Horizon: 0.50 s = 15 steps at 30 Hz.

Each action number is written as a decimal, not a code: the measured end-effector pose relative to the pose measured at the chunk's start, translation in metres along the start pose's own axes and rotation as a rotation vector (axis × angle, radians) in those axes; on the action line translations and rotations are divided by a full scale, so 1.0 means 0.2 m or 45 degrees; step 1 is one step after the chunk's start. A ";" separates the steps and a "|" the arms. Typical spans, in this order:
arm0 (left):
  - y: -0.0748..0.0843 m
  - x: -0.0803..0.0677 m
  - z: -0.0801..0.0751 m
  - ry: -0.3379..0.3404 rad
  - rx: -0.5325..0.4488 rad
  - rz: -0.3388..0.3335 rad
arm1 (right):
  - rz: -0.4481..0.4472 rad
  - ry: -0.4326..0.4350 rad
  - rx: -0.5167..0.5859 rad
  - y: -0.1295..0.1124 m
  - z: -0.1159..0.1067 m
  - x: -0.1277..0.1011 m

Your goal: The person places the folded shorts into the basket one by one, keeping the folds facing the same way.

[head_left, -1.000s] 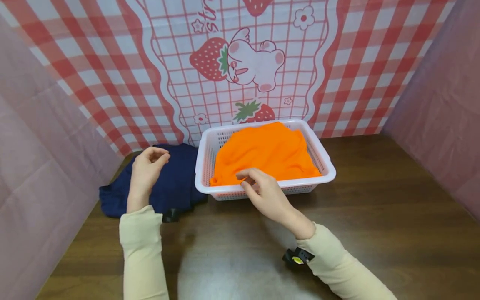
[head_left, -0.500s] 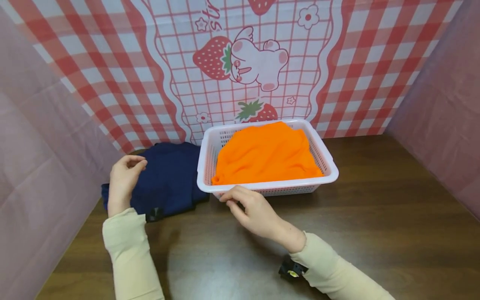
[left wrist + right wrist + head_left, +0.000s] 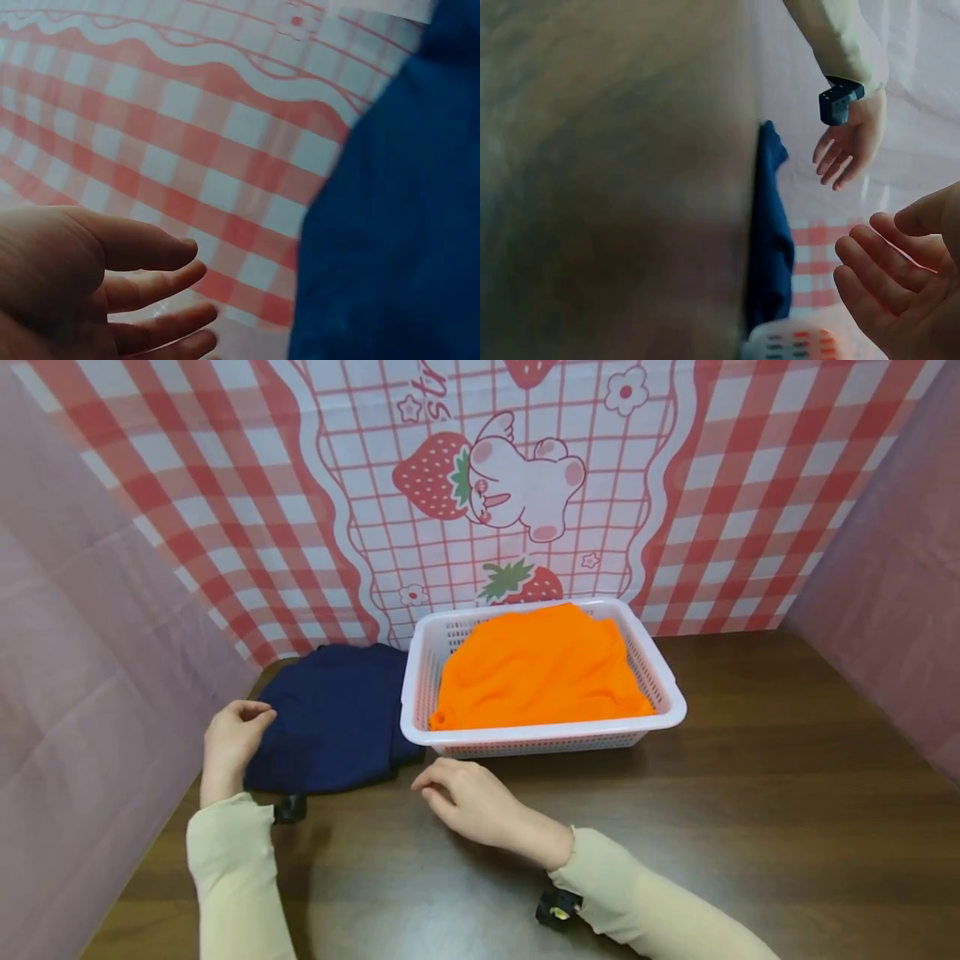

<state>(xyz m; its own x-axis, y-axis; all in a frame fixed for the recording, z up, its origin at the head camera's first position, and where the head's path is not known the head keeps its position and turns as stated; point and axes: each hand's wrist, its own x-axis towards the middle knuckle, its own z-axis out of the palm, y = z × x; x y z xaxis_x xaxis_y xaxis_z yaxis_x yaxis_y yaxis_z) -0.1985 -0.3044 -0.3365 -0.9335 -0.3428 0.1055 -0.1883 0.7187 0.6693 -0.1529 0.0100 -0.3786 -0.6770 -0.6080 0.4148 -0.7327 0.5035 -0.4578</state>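
A navy blue folded garment (image 3: 330, 718) lies on the table left of the basket. My left hand (image 3: 234, 739) hovers at its left edge, fingers loosely bent and holding nothing; in the left wrist view the garment (image 3: 390, 225) stands apart from the fingers (image 3: 161, 289). My right hand (image 3: 472, 797) is in front of the basket's near left corner, above the table, with relaxed fingers and nothing in them. Orange cloth (image 3: 547, 672) fills much of the white plastic basket (image 3: 540, 735). In the right wrist view both the right hand (image 3: 900, 277) and the left hand (image 3: 851, 142) show no object held.
A red-and-white checked sheet with strawberries (image 3: 517, 485) hangs behind the basket. Pinkish fabric walls (image 3: 97, 677) close off both sides. The brown wooden table (image 3: 765, 760) stretches to the right and in front. Black wrist cameras (image 3: 558, 907) sit at the cuffs.
My left hand has moved left and down from over the navy garment to its left edge. My right hand has drawn back from the basket's front rim, down and to the left.
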 end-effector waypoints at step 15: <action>-0.14 0.01 0.04 -0.266 0.029 -0.394 | 0.476 -0.090 0.256 -0.04 0.20 0.17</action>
<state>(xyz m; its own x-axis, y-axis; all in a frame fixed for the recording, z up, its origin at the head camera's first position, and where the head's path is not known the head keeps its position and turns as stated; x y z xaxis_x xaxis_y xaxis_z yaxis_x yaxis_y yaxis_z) -0.1983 -0.3208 -0.3614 -0.8729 -0.4170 -0.2531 -0.4760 0.6143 0.6294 -0.1674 -0.0391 -0.3916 -0.8819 -0.4504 0.1395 -0.4049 0.5718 -0.7135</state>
